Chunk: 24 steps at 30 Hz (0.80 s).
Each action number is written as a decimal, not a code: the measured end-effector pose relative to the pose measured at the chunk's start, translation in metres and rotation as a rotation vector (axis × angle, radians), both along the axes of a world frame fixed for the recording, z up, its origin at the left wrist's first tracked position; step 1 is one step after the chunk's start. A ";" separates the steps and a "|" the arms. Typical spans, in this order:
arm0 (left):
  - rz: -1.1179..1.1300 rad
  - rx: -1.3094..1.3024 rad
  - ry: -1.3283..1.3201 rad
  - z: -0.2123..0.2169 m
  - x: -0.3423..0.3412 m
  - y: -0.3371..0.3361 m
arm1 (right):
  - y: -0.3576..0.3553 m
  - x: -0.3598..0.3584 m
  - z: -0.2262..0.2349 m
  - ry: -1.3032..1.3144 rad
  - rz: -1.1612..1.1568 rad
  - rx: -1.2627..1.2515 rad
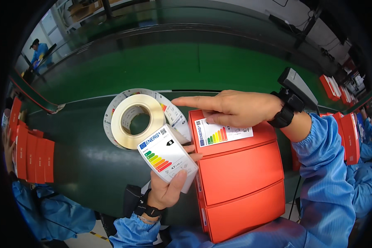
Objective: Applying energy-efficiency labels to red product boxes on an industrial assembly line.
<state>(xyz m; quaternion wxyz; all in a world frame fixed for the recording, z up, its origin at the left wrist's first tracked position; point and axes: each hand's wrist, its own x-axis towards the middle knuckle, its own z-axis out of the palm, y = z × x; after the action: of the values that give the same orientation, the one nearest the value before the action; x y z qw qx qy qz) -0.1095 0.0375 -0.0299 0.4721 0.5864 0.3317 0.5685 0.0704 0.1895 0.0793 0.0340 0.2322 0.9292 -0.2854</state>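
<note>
In my left hand [168, 188], closed with the thumb on its face, is a strip of white energy labels [168, 155] with coloured rating arrows. The strip leads up to a label roll [119, 120] standing at the left of the boxes. My right hand [239, 108] lies over the top red box [235, 149], its index finger stretched left toward the roll's loose backing. Under its thumb, an energy label [223, 133] sits on that box. Its other fingers are partly hidden. Two more red boxes, a middle one [242, 175] and a lower one [246, 211], adjoin it.
Dark green tabletop [82, 165] surrounds the roll. Beyond it runs a green conveyor belt [153, 68]. Red boxes [33, 157] are stacked at far left, others [349, 138] at far right. Co-workers in blue sleeves [56, 213] are close on both sides. Another person [39, 53] is far left.
</note>
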 end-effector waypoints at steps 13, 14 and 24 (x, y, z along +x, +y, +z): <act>-0.015 -0.010 -0.058 -0.004 0.002 -0.001 | 0.002 -0.004 -0.002 -0.022 -0.041 -0.037; -0.018 -0.008 -0.057 -0.004 0.002 -0.001 | 0.002 -0.004 -0.004 -0.023 -0.042 -0.037; -0.051 0.012 -0.068 -0.003 0.003 0.000 | 0.005 0.000 -0.009 0.055 -0.056 -0.094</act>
<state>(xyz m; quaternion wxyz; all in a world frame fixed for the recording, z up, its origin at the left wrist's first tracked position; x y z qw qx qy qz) -0.1070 0.0373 -0.0328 0.4942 0.5777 0.2969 0.5778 0.0700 0.1943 0.0705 0.0113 0.2483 0.9085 -0.3359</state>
